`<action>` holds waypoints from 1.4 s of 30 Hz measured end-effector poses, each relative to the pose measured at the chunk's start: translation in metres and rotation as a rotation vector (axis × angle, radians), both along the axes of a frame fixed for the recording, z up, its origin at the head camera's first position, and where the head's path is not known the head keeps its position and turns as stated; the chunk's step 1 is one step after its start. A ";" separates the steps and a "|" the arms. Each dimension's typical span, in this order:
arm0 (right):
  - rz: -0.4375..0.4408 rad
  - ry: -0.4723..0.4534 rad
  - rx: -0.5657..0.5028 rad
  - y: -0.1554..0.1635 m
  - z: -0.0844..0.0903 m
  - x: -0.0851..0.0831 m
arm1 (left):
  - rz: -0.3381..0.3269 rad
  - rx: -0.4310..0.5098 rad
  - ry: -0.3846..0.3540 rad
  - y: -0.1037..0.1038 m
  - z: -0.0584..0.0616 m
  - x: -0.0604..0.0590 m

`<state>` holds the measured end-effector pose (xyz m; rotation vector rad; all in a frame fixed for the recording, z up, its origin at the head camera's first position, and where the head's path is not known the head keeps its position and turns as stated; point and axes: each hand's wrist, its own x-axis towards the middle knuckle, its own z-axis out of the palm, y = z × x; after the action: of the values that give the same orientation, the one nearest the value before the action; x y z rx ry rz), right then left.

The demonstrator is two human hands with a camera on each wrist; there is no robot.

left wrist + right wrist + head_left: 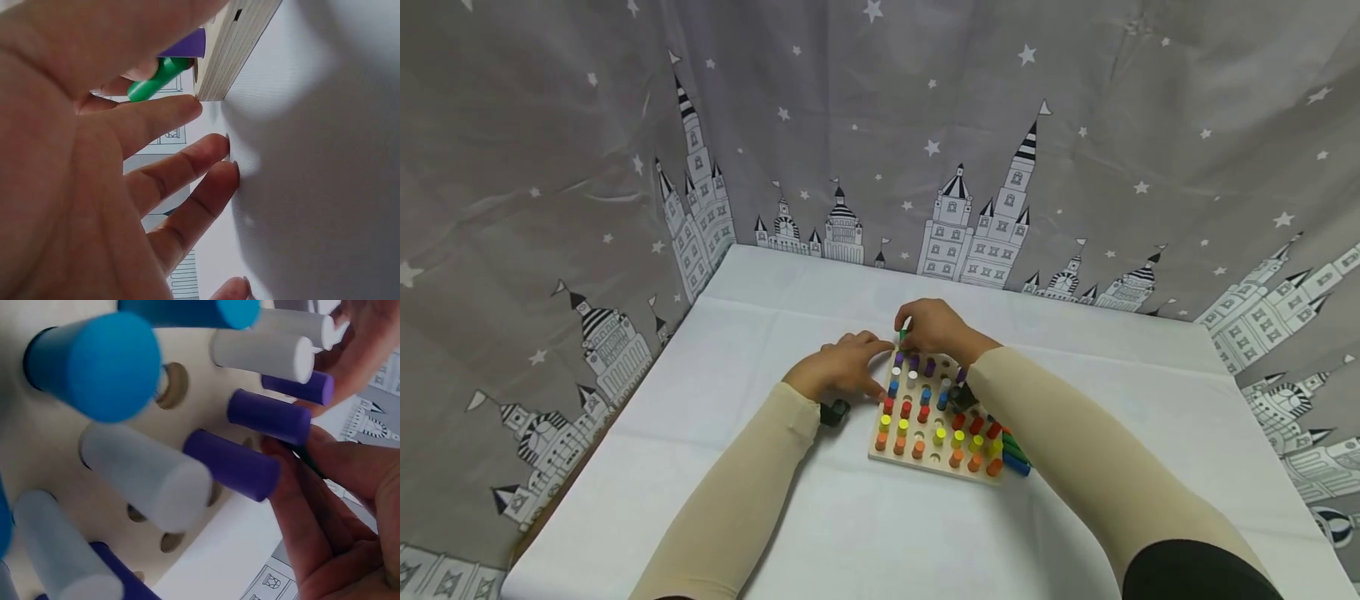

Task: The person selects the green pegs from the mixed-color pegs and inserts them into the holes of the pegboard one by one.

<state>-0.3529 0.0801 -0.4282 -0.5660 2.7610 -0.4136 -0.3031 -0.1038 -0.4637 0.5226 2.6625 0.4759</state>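
Backdrop cloth [550, 167]: grey, printed with white stars and castle towers, hung behind and to both sides of the table. No lettering in the print.

Table [715, 500]: covered in white; work area at centre.

Pegboard [886, 454]: pale wooden board at table centre, rows of short pegs standing in holes, purple at the far edge, then white, blue, red, yellow and orange nearest. Several holes stand vacant. No brand, label or writing legible on board or pegs.

Right hand [934, 327]: at the far left corner of the board, fingertips pinched together on a green peg [903, 335], held just above that corner.

Left hand [842, 367]: just left of the board, fingers straight and spread on the table, one fingertip against the board corner; it holds nothing.

Loose pegs [1017, 454]: green and blue, lying on the table against the board's right near corner.

Risks, as judged: the pinch on the green peg is shallow, so it could slip and roll off. The right fingers crowd the purple pegs [269, 415]; a sideways brush could tip one. The board may slide if the left hand lifts
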 end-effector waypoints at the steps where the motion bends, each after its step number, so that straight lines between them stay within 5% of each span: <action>1: 0.007 0.014 0.004 -0.001 -0.001 0.000 | -0.002 0.001 0.002 0.000 0.000 0.000; 12: 0.212 0.199 0.142 -0.010 0.005 0.012 | -0.017 0.012 0.024 -0.004 -0.001 0.000; 23: 0.234 0.105 0.171 -0.005 0.006 0.014 | -0.018 0.002 0.011 -0.002 0.003 0.000; 28: 0.138 -0.028 0.067 0.020 0.005 0.001 | -0.003 -0.007 -0.010 -0.002 0.002 0.000; 35: -0.328 -0.581 -0.344 0.101 0.011 -0.016 | 0.023 -0.005 -0.031 0.000 -0.001 -0.001; 42: -0.407 -0.667 -0.318 0.196 0.023 -0.007 | 0.021 -0.009 -0.031 0.000 0.000 -0.003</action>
<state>-0.3597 0.2760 -0.4051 0.0871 2.1510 -0.9469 -0.3063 -0.1036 -0.4638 0.4804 2.6418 0.4738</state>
